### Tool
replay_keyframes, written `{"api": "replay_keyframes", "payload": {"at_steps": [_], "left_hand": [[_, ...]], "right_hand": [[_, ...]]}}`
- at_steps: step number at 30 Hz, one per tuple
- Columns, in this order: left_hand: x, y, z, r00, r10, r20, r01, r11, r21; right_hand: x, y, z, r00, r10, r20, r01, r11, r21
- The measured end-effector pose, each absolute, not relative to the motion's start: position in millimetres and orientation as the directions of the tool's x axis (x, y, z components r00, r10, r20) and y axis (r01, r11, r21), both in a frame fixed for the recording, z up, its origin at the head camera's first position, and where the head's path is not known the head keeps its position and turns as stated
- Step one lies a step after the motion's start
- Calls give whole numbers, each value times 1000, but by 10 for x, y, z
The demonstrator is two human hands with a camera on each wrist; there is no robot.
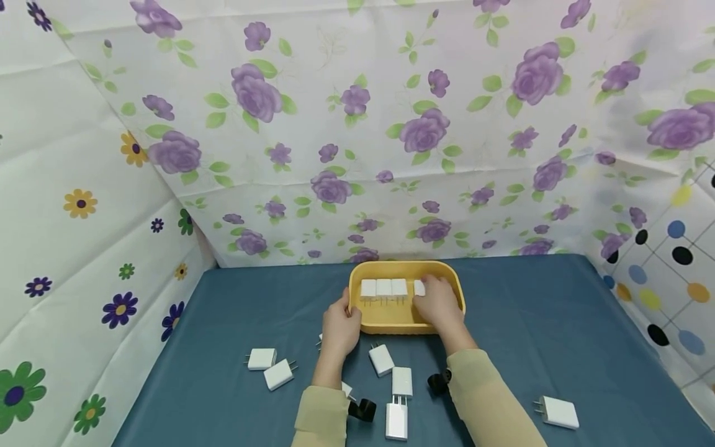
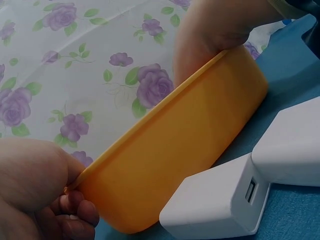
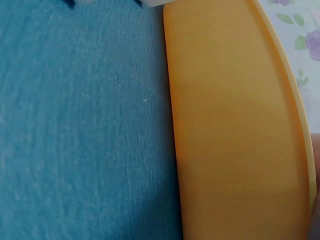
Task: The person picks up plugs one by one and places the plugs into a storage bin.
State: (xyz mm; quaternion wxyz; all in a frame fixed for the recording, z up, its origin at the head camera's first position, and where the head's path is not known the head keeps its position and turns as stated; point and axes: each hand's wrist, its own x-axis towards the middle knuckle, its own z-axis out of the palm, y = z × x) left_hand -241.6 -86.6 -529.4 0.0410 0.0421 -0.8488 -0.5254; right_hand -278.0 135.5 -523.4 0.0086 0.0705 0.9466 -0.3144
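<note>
A yellow plastic bin (image 1: 391,328) stands at the far side of the table, with three white plug chargers (image 1: 383,288) in a row inside, prongs toward me. My left hand (image 1: 341,326) grips the bin's left end; in the left wrist view its thumb lies over the rim and the fingers curl under it. Reaching into the bin's right part, my right hand (image 1: 440,305) holds another white charger (image 1: 419,287), a small gap to the right of the row. The right fingertips are mostly hidden; the right wrist view shows the bin's outer wall (image 3: 235,120).
More chargers lie loose on the blue cloth: a pair at left (image 1: 270,366), several between the forearms (image 1: 402,381), and one at far right (image 1: 560,413). Some are partly hidden by the left arm. A flowered sheet (image 1: 357,155) hangs behind the table.
</note>
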Motion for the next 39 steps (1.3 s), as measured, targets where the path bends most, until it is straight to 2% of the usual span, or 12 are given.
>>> {"api": "replay_keyframes", "payload": {"at_steps": [9,18,33,39], "left_hand": [[-2419,-825,-5292,-993,-108,38,-15,451,892],[-2463,-823,-5266,-994,-96,46,-3,458,889],[-2393,-834,-5349,-993,-115,19,-37,472,881],[-2413,-849,-5320,-991,-122,48,-15,472,882]], "right_hand": [[-2771,1396,-5258,-995,92,-39,97,804,-586],[-2771,1384,-5234,-994,107,-29,102,790,-605],[-2700,1341,-5330,-989,123,-78,145,787,-600],[-2729,1328,-5260,-989,132,-73,149,786,-600]]}}
